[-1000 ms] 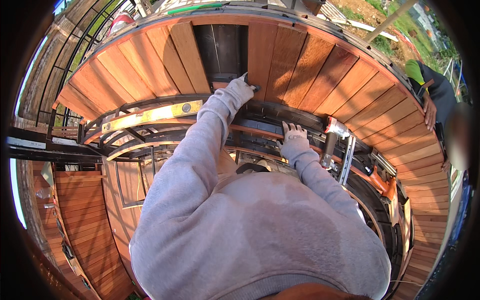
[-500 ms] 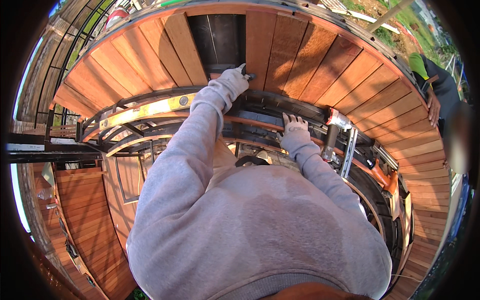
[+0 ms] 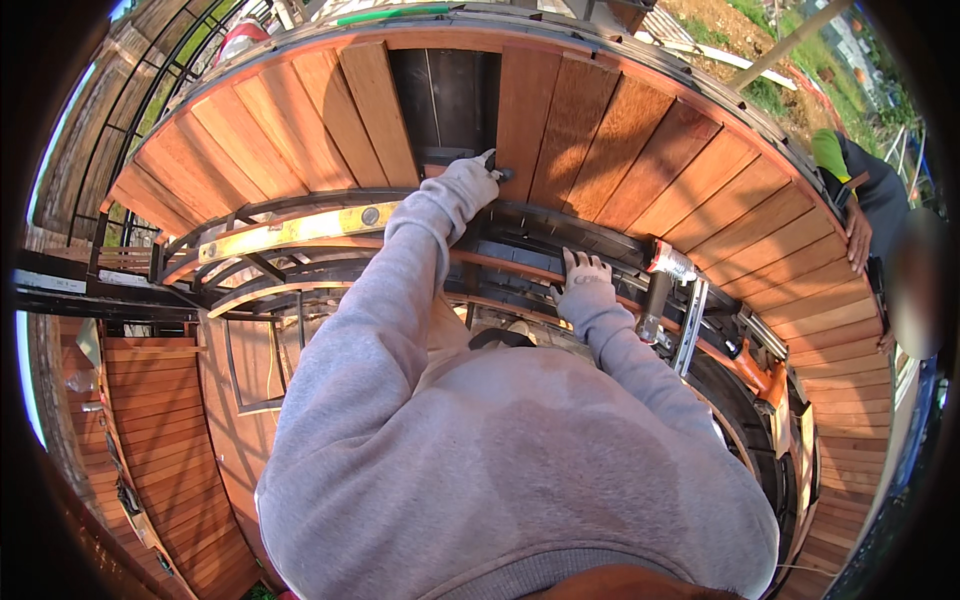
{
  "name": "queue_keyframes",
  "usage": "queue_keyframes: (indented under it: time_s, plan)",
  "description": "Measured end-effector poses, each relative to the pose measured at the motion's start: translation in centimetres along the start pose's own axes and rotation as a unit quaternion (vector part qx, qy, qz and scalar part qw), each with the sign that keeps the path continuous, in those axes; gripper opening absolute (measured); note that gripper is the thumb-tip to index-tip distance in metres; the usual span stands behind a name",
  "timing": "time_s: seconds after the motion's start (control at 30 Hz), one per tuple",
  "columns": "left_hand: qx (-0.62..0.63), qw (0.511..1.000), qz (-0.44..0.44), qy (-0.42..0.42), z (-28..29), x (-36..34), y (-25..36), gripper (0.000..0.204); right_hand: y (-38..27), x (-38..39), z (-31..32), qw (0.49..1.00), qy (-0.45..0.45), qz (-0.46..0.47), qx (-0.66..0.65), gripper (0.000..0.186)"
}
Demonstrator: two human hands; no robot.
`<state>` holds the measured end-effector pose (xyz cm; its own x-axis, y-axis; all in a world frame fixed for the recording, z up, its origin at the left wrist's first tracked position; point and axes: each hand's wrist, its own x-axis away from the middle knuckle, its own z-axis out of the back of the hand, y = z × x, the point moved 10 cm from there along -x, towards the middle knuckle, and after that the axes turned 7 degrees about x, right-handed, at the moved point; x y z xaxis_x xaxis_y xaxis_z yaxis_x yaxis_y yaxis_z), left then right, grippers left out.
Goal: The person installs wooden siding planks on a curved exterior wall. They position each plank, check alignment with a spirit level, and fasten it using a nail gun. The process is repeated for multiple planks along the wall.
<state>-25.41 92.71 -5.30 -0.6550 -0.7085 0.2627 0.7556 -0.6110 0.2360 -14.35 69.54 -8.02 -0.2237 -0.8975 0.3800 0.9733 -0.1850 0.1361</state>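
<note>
My left hand, in a pale glove, is closed at the lower end of a dark gap between reddish wood boards. A small dark tool-like piece pokes out by its fingers; its kind cannot be made out. Next to the hand is the lower edge of a wood board. My right hand, gloved too, lies with fingers spread on a dark curved metal rail.
A yellow spirit level rests on the curved frame at left. Right of my right hand lie a caulking gun with a cartridge, a metal channel and an orange-handled tool. At far right, a co-worker's hand touches the boards.
The view has shifted slightly, so the boards sit a little lower and to the right. Both hands stay in about the same places on the structure.
</note>
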Motion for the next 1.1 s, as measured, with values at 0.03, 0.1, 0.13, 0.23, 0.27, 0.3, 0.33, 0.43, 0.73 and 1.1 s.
queue_keyframes:
  time_s: [0.03, 0.1, 0.13, 0.23, 0.27, 0.3, 0.33, 0.43, 0.73, 1.1]
  plan:
    - [-0.010, 1.000, -0.007, -0.005, -0.4, -0.3, -0.2, 0.057, 0.0, 0.0, 0.0, 1.000, 0.001, 0.002, -0.003, 0.082]
    - [-0.012, 0.999, -0.026, 0.022, -1.0, -1.2, -1.0, 0.054, -0.2, 0.0, 0.1, 1.000, 0.005, 0.006, -0.003, 0.082]
    - [-0.005, 0.998, -0.040, 0.051, -1.0, -1.3, -1.1, 0.050, -0.3, 0.0, 0.0, 1.000, 0.008, 0.007, -0.002, 0.082]
    - [-0.095, 0.990, -0.097, 0.043, -1.2, -1.2, 0.0, 0.045, -0.2, -0.1, 0.0, 1.000, 0.001, 0.007, 0.002, 0.081]
    - [-0.143, 0.983, -0.117, 0.023, -1.2, -0.6, 0.7, 0.044, -0.2, -0.1, -0.1, 1.000, -0.004, 0.008, 0.003, 0.081]
    - [-0.147, 0.982, -0.118, 0.021, -1.0, -0.2, 1.1, 0.042, -0.1, 0.0, -0.1, 1.000, -0.004, 0.008, 0.001, 0.080]
    - [-0.151, 0.981, -0.119, 0.021, -0.7, 0.3, 1.4, 0.042, -0.1, 0.1, 0.2, 1.000, -0.001, 0.007, -0.001, 0.080]
    - [-0.063, 0.996, -0.066, 0.023, 1.4, 1.6, 1.9, 0.041, -0.2, 0.1, 0.2, 1.000, 0.009, 0.009, -0.004, 0.079]
    - [0.025, 0.997, -0.040, 0.055, 0.7, 0.2, 0.4, 0.040, 0.1, -0.2, -0.6, 1.000, -0.006, -0.001, -0.009, 0.084]
    - [0.371, 0.896, 0.027, 0.244, 1.3, 3.6, -2.4, 0.046, 0.3, -0.2, -0.5, 1.000, -0.006, 0.004, -0.014, 0.090]
